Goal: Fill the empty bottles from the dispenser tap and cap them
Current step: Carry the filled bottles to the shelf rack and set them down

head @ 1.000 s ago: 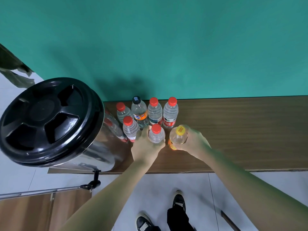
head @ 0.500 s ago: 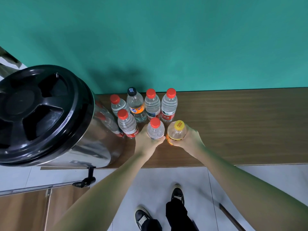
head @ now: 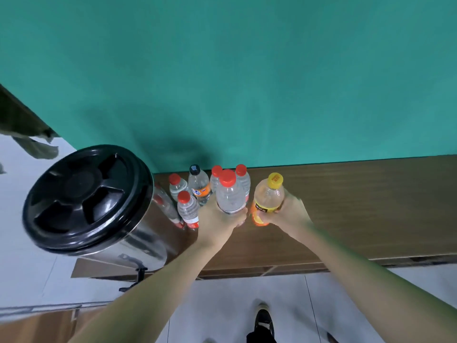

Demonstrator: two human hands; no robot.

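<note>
Both bottles have come up off the counter [head: 358,206] since the earlier frames, where they stood on the wood with the hands wrapped round them. Now the left hand [head: 220,219] grips the lower body of the red-capped clear bottle [head: 230,194], fingers curled round its base, and holds it upright in front of the standing cluster. Just beside it, the right hand [head: 284,214] grips the yellow-capped bottle [head: 268,196] round its orange-labelled lower half, tilted slightly away to the right. The two held bottles sit near each other but apart, and both are capped. Both forearms reach forward from the bottom of the view and converge over the counter's near edge, wrists roughly level.

Behind and to the left of the left hand, five more bottles remain standing on the counter: four red-capped ones [head: 188,209] and a dark-capped bottle with an orange label [head: 199,186]. Whether any of them holds water I cannot tell. Further left stands the steel dispenser [head: 138,241] under its black lid [head: 86,201], with the tap [head: 141,274] hanging off its front over the counter edge.

This looks like the fetching step: two bottles picked out, neither opened. Next, I judge, one bottle must be set aside or a cap twisted off, since both hands are occupied, and then the open mouth brought down and left under the tap.
</note>
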